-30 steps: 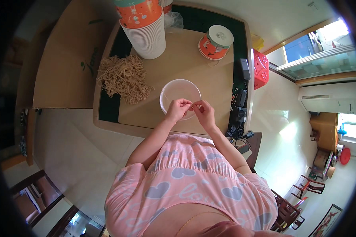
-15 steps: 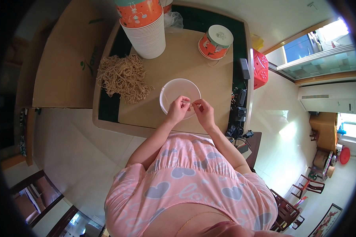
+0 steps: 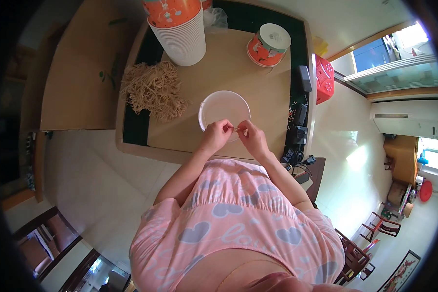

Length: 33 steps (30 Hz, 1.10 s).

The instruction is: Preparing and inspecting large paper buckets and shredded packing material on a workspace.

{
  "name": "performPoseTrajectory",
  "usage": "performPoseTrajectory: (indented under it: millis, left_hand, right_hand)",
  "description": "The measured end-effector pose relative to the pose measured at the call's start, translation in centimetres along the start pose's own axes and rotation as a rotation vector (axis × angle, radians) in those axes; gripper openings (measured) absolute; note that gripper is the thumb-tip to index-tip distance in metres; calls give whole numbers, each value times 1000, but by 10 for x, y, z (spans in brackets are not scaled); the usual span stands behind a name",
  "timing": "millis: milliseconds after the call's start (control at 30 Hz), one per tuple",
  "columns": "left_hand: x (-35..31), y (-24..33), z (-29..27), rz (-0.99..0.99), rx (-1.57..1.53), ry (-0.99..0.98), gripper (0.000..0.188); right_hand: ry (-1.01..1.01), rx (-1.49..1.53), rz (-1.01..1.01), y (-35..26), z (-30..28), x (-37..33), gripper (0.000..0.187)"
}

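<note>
On the table in front of me, a white paper bucket [image 3: 204,104] stands with its mouth up. Both my hands meet over its near rim. My left hand [image 3: 216,136] pinches, thumb against forefinger, at a small bit of beige string [image 3: 235,129]. From the other side, my right hand [image 3: 254,139] pinches at the same bit, its fingertips almost touching the left ones. The fingers partly hide the string and the near rim. Left of the bucket lies a tangled heap of beige strings [image 3: 155,91].
A tall stack of nested paper buckets [image 3: 184,44] rises at the back left, near a clear plastic bag [image 3: 216,19]. An orange and green bucket [image 3: 264,52] rests upside down at the back right. Black power adapters [image 3: 299,135] and cables line the right edge. A large cardboard box [image 3: 82,73] stands left.
The view has shifted slightly, so the table things sit a little higher and to the right. My hands have drawn slightly toward me, still pinching the string close together.
</note>
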<state>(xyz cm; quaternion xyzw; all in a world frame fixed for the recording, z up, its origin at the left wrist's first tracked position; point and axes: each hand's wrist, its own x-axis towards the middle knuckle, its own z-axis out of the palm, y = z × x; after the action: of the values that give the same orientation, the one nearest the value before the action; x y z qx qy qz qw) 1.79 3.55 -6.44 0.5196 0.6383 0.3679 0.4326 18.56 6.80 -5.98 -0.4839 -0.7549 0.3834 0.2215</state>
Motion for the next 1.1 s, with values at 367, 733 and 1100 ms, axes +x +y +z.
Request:
performPoseTrajectory:
  millis: [367,733,1100]
  left_hand:
    - [-1,-4,-1,-16,42,-26,10]
    - [-3,-6,-2,-33,2,-50,10]
    - [-5,4,-9,-100,43,-78,10]
  right_hand:
    - [-9,-7,-57,2,4,-1,18]
    - [36,-127,-53,-20,-6,-4,20]
    - [43,-38,-59,-6,4,-1,10]
